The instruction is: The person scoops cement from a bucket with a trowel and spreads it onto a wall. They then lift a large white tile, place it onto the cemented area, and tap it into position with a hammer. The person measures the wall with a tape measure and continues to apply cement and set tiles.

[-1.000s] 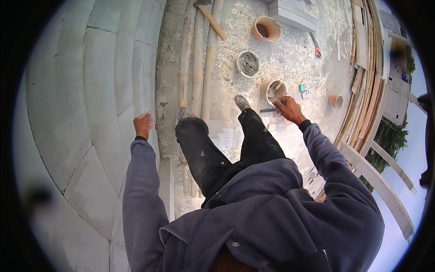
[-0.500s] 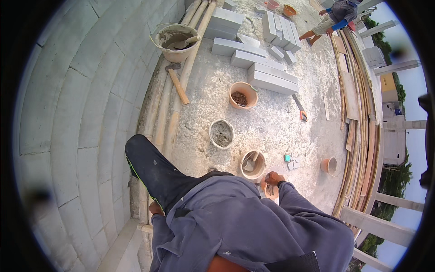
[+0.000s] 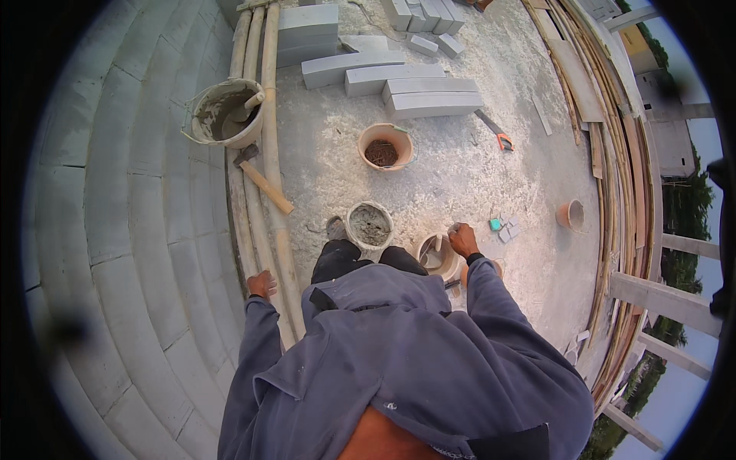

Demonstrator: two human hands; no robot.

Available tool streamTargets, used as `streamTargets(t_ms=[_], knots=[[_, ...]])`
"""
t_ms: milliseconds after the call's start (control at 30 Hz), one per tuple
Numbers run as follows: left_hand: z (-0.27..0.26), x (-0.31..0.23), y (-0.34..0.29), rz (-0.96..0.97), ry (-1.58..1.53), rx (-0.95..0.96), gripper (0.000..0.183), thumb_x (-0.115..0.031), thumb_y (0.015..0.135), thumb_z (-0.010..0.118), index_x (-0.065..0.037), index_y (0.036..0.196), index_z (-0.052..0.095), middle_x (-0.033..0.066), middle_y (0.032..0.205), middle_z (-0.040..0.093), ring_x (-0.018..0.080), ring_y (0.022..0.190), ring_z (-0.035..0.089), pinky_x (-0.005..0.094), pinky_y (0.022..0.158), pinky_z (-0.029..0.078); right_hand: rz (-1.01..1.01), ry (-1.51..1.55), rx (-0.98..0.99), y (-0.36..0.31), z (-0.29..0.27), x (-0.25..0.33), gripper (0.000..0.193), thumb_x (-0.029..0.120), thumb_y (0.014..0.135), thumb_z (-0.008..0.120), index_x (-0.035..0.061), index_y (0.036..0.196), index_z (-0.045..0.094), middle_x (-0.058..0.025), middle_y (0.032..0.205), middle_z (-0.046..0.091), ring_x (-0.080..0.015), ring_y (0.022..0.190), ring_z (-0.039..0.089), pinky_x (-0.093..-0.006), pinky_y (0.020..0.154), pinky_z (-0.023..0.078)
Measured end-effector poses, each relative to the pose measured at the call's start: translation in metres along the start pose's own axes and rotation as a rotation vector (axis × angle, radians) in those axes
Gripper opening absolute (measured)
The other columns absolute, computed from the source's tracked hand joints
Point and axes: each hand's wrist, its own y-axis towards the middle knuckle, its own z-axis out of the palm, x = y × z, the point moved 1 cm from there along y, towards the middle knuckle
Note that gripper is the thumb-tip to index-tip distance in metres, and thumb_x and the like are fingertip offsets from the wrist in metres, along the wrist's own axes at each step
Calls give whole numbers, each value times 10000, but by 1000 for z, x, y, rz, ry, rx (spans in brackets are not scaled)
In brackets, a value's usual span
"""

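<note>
My left hand (image 3: 262, 284) rests at the bamboo poles (image 3: 270, 146) beside the block wall, fingers laid out with nothing seen in them. My right hand (image 3: 463, 240) is closed beside the rim of a pale bucket (image 3: 427, 244) that has a trowel (image 3: 438, 244) in it. Whatever the fingers hold, if anything, is hidden. Partly covered by my right sleeve is an orange bucket (image 3: 500, 268). A bucket of wet grey mortar (image 3: 369, 225) stands just in front of my knees.
On the poles are another mortar bucket (image 3: 247, 136) and a hammer (image 3: 264, 188). Ahead stand a bucket of brown bits (image 3: 387, 136), pale blocks (image 3: 433, 106) and a handsaw (image 3: 504, 141). A small green item (image 3: 495, 224) and a bucket (image 3: 571, 215) lie right, before stacked timber (image 3: 606, 184).
My view has turned and lowered, and my raised leg is now down with knees bent. My left hand has come onto the poles; my right hand has shifted forward around the trowel bucket.
</note>
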Motion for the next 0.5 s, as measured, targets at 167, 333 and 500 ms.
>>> streamTargets(t_ms=[167, 333, 500], knots=[[16, -347, 56, 512, 8, -3, 377, -352, 968, 679, 9, 1071, 696, 105, 950, 731, 211, 801, 709, 375, 668, 574, 97, 119, -43, -18, -10, 22, 259, 159, 806, 599, -36, 911, 733, -333, 927, 704, -481, 927, 696, -509, 850, 550], [110, -516, 12, 758, -27, 178, 460, -402, 987, 666, -4, 1216, 666, 125, 1157, 713, 214, 1025, 688, 395, 832, 568, 431, 57, -143, -12, -54, -16, 267, 165, 837, 613, -61, 930, 720, -351, 927, 703, -487, 933, 701, -506, 861, 555], [265, -482, 11, 545, 31, 470, 744, -468, 985, 646, 7, 1515, 430, 242, 1551, 449, 451, 1399, 458, 569, 1105, 428, 611, 259, -238, 24, -62, -77, 300, 196, 858, 655, -10, 1060, 737, -271, 966, 745, -452, 1007, 703, -457, 955, 537]])
